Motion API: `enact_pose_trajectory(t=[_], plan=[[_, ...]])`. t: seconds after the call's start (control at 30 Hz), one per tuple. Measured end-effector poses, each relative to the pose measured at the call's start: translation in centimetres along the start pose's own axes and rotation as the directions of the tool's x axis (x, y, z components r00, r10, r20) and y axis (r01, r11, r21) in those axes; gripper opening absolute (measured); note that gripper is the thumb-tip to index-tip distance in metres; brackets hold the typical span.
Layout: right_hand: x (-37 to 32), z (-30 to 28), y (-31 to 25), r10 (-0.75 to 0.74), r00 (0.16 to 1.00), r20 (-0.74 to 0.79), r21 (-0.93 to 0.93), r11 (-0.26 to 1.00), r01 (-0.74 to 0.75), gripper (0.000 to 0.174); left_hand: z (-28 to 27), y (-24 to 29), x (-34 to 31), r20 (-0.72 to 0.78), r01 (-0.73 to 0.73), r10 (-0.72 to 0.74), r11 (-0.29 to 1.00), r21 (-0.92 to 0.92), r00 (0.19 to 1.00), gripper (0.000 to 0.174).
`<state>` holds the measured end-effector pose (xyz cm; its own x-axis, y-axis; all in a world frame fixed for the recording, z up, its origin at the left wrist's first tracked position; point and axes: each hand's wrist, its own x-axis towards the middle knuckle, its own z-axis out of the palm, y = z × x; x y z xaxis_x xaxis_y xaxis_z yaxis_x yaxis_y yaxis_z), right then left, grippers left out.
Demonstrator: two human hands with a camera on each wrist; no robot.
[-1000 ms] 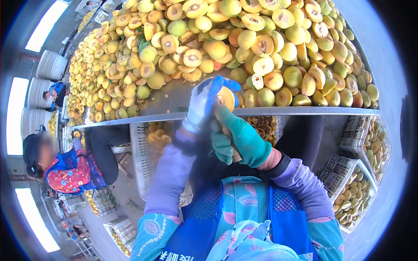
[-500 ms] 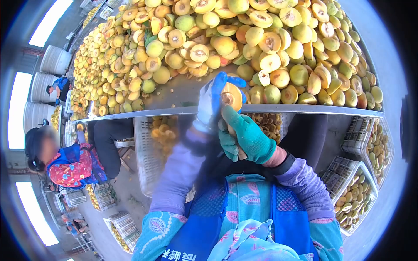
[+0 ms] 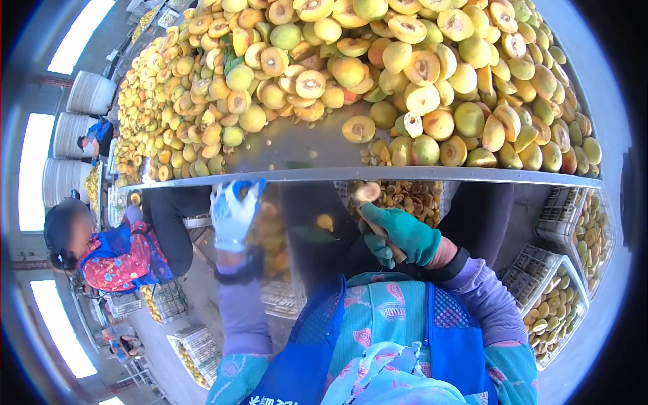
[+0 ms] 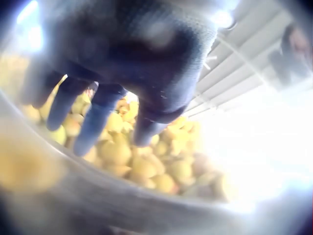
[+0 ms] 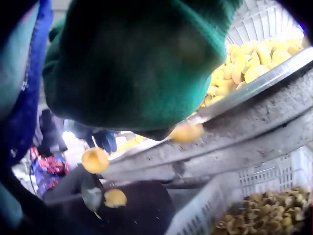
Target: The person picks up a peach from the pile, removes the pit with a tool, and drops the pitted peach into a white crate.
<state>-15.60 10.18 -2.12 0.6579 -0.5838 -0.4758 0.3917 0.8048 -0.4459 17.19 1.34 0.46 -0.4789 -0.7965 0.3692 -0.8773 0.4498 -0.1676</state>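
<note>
Two gloved hands below the table lip, with cut fruit dropping between them.

Out wide and blurred, the left hand has its fingers spread and hanging straight, with nothing in them. A yellow fruit half hangs in the air just right of and below those fingertips, clear of both hands. The right hand is curled tight round a short tool. A brownish lump sits at its tip, just above the thumb; it is likely a pit, but too small to be sure. A crate of pits lies beyond the right fingertips, and the fruit heap lies on the table above both hands. This reads as the discard step. The next move calls for the left fingers up over the lip onto an uncut fruit — tool tip cleared first.
</note>
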Motion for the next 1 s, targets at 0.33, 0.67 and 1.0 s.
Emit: enact_pose_trajectory(t=[0.33, 0.67, 1.0], plan=[[0.1, -1.1, -2.1, -0.723, 0.667, -0.181, -0.712, 0.564, 0.418, 0.02, 8.9, 14.7, 16.2, 0.407, 0.148, 0.134, 0.795, -0.589, 0.903, 0.045], [2.0, 0.8, -2.7, -0.886, 0.464, 0.008, -0.944, 0.146, 0.294, 0.031, 2.0, 16.6, 9.6, 0.484, 0.325, -0.162, -0.558, -0.764, 0.86, 0.048], [2.3, 1.3, -1.9, -0.885, 0.464, 0.044, -0.931, 0.132, 0.34, 0.03, 0.9, 16.9, 9.4, 0.454, 0.224, -0.224, -0.635, -0.739, 0.862, 0.04]])
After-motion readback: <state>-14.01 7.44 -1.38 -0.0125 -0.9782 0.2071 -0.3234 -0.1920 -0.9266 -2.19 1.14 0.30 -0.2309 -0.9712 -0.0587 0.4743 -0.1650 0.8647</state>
